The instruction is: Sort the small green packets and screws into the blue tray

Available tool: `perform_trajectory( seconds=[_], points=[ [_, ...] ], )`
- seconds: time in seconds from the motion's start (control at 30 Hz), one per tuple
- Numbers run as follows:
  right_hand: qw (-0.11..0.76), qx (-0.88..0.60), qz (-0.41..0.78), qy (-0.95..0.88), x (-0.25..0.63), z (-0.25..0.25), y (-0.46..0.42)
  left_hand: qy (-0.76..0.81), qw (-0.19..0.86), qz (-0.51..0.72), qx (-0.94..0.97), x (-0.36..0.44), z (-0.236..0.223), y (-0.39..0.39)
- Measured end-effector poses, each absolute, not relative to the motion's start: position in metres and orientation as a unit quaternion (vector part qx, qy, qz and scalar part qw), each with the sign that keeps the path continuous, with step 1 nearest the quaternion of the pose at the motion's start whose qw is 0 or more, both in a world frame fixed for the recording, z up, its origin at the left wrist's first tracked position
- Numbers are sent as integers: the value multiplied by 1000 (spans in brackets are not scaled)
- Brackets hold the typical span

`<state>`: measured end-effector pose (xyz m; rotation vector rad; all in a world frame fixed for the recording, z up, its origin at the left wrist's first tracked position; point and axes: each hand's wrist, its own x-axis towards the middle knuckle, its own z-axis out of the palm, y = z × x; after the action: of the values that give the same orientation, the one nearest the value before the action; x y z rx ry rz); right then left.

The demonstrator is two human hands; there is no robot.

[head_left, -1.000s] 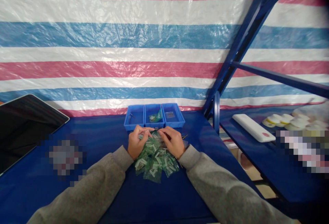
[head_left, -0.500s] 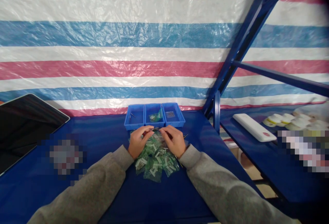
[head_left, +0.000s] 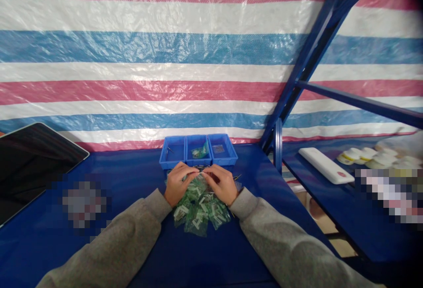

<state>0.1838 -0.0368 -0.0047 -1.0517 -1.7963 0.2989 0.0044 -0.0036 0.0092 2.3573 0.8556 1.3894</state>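
My left hand (head_left: 179,184) and my right hand (head_left: 223,185) meet fingertip to fingertip above a pile of small clear, green-tinted plastic bags (head_left: 199,213). Thumb and fingers are pinched on each hand. A tiny pale piece (head_left: 200,173) shows between the two sets of fingertips; its kind is too small to make out. White strips and thin metal-looking parts show inside the bags. Just beyond the hands, dark thin pieces lie partly hidden by the fingers.
Three joined blue bins (head_left: 198,163) stand behind the hands; the middle one holds a greenish bag (head_left: 200,150), the right one a clear packet (head_left: 218,149). A dark-screened tablet (head_left: 36,160) lies left. Across a gap at right, a white power bank (head_left: 325,165) rests on another blue table.
Both hands' fingertips have come closer together, and a small pale piece now shows between them. The view has tilted slightly; bags and bins stay put.
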Motion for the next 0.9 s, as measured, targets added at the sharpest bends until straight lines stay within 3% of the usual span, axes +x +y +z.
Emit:
perform_trajectory(
  seconds=[0.47,0.77,0.9],
  points=[
    [520,-424,128,-730,186,-3,-35,319,156,488,797,4,11,-4],
    [505,-454,110,-725,186,-6,-33,331,261,484,767,5,6,-9],
    [524,-459,99,-710,187,-6,-34,349,234,452,787,4,6,-7]
  ],
)
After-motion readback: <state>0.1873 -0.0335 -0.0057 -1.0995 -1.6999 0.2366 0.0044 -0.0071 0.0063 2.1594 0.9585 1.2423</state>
